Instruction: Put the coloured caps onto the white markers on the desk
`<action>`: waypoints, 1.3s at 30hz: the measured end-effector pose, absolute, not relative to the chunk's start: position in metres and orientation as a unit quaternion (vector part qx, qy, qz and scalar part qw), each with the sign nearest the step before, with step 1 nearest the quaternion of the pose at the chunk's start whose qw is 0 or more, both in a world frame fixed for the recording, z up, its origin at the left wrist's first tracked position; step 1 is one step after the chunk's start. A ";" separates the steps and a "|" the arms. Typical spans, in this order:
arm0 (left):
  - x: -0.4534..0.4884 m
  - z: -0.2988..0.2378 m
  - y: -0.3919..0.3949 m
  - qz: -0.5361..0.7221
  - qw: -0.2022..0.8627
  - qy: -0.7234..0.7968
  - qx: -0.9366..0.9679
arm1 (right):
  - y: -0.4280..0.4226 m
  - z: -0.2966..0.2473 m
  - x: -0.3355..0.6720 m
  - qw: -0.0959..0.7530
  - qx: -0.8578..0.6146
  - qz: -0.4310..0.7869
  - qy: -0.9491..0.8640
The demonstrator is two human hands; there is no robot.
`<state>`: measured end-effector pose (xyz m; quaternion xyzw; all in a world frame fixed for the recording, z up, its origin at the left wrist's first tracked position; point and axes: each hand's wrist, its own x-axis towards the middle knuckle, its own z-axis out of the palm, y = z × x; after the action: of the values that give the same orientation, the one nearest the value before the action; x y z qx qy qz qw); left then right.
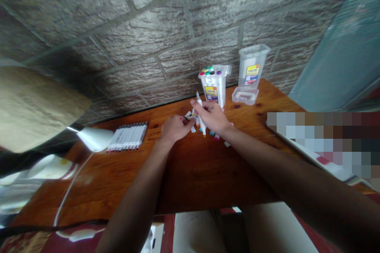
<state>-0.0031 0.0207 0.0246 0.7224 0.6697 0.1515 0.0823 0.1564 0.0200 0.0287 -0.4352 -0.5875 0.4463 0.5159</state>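
My right hand (211,116) is closed around a white marker (199,107) that points up and away, over a loose pile of coloured-cap markers (216,135) on the wooden table (190,174). My left hand (175,128) is curled beside it, fingertips touching markers in the same pile; what it grips is hard to make out. Just behind the hands stands a clear plastic marker case (214,86) with several markers upright in it.
An empty clear case (251,67) and its lid (245,95) stand at the back right. A row of white markers (128,136) lies at the left, near a white lamp head (95,138) with a cable. A stone-pattern wall is behind.
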 end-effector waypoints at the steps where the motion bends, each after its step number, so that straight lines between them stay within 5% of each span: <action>1: -0.003 0.024 0.021 0.154 0.085 0.666 0.725 | 0.020 0.029 0.156 0.517 -0.433 0.446 -0.588; 11: -0.010 0.023 0.025 0.181 0.157 0.652 0.719 | 0.017 0.030 0.155 0.520 -0.428 0.439 -0.595; 18: -0.016 0.026 0.038 0.546 0.305 0.595 0.504 | 0.012 0.029 0.152 0.512 -0.372 0.455 -0.626; 24: -0.014 0.023 0.044 0.644 0.472 0.468 0.378 | 0.005 0.025 0.146 0.437 -0.327 0.490 -0.679; 39: 0.004 0.030 0.033 0.660 0.531 0.424 0.322 | 0.009 0.017 0.146 0.354 -0.351 0.512 -0.700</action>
<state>0.0045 0.0329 0.0302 0.3216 0.4241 0.6597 0.5307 0.1461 0.0086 0.0173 -0.3509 -0.6999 0.5115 0.3540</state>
